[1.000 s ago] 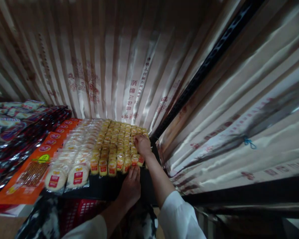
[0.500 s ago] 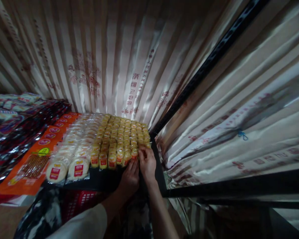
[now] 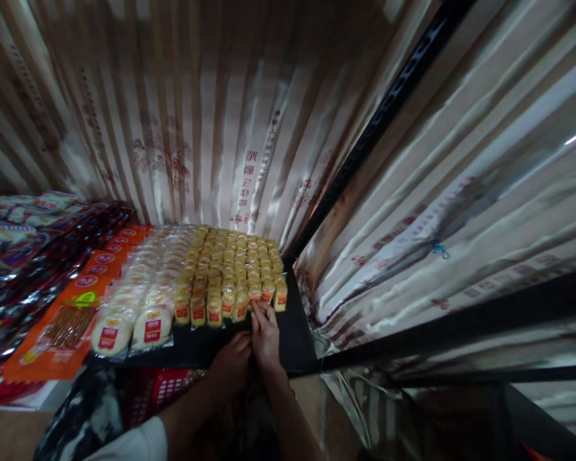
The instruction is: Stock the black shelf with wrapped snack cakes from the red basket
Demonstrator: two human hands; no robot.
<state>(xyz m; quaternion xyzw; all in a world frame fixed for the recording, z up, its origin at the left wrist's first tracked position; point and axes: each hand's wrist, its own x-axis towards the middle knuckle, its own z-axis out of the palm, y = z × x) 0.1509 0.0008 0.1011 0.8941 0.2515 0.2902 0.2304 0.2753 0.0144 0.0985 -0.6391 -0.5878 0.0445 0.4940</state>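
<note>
"Behind the black desk (image 3: 295, 333)?"
"Printed curtain (image 3: 211, 141)."
"Yellow snack packets (image 3: 225, 256)?"
"Rows on the desk, right hand (image 3: 265, 330) at their front, left hand (image 3: 233, 362) just beside it."
"Holding anything?"
"Can't tell for either."

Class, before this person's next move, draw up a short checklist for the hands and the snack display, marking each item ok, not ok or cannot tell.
1. Right hand at the front of the yellow packs: ok, its fingers are there.
2. Right fingers grip a pack: cannot tell, contact is unclear in the dim picture.
3. Left hand empty: cannot tell, its fingers are in shadow.
4. Front ends of the yellow packs level: not ok, those on the right sit farther back than those on the left.
5. Bare shelf to the right of the yellow packs: ok.
6. White round crackers clear of both hands: ok.
</note>
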